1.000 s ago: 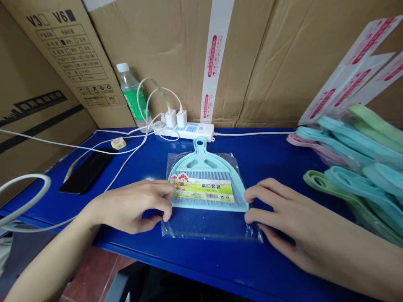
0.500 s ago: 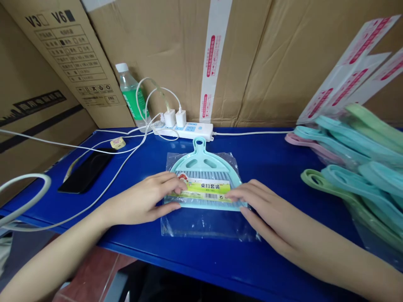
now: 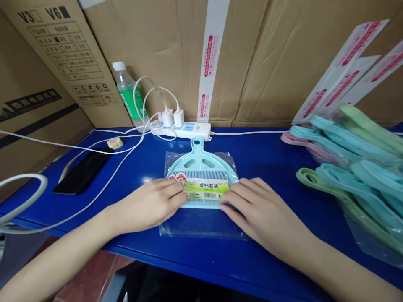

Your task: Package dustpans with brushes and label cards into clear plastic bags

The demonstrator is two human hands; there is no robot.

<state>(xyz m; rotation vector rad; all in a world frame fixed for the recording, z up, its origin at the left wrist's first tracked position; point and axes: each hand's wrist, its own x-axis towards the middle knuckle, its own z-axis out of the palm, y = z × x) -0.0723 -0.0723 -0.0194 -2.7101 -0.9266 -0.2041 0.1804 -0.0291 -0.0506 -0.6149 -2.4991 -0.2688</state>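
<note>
A light blue dustpan and brush set [image 3: 214,162] lies on the table in a clear plastic bag [image 3: 201,224], its handle pointing away from me. Across the brush bristles runs a yellow-green label [image 3: 206,187] with printed characters and a barcode. My left hand [image 3: 154,203] is closed on the near left edge of the pack, its fingers curled over and the thumb hidden. At the near right edge, my right hand [image 3: 255,205] grips the pack with bent fingers on top and the thumb low at the front rim. Both hands partly cover the label's ends.
Several bagged dustpan sets [image 3: 355,180] in blue, green and pink are piled at the right. Behind stand a white power strip [image 3: 192,131] with chargers, a bottle [image 3: 130,98] and cardboard boxes [image 3: 252,63]. A black phone [image 3: 83,170] and looping white cables [image 3: 111,182] occupy the left.
Both hands' fingers have curled in from a flatter pose and closed on the pack's sides. My right hand has moved left, nearer the label. The whole view has shifted slightly.
</note>
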